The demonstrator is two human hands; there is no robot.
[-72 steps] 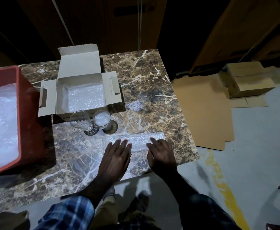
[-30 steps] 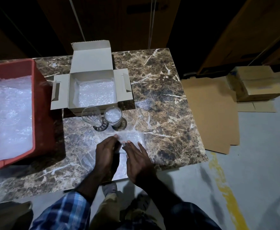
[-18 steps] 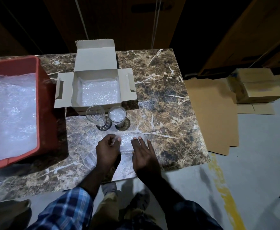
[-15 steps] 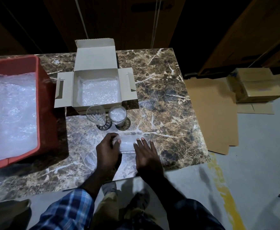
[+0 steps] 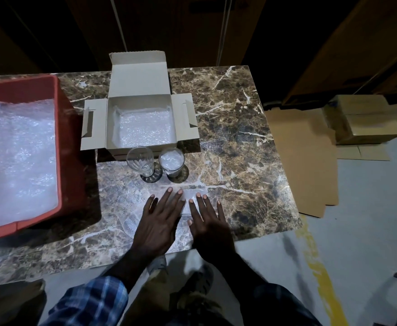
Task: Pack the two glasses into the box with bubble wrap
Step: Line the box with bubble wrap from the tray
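Head view — left hand [image 5: 157, 222] and right hand [image 5: 210, 228] flat, each grip open, on bubble wrap [image 5: 188, 202] — no legible writing.

Our two hands lie flat, side by side, palms down.

Our left hand [image 5: 159, 222] is spread wide, its fingers [image 5: 167, 196] straight and fanned forward, the thumb angled out toward our right hand. Our right hand [image 5: 208, 228] sits just beside it, fingers [image 5: 204, 203] also straight and pointing ahead, a little closer together, with its thumb tucked inward near the left hand's edge. Neither hand curls around anything. Both forearms run back toward us from the wrists, converging slightly; the left one ends in a blue plaid sleeve [image 5: 91, 302], the right one in a darker sleeve [image 5: 280, 304].
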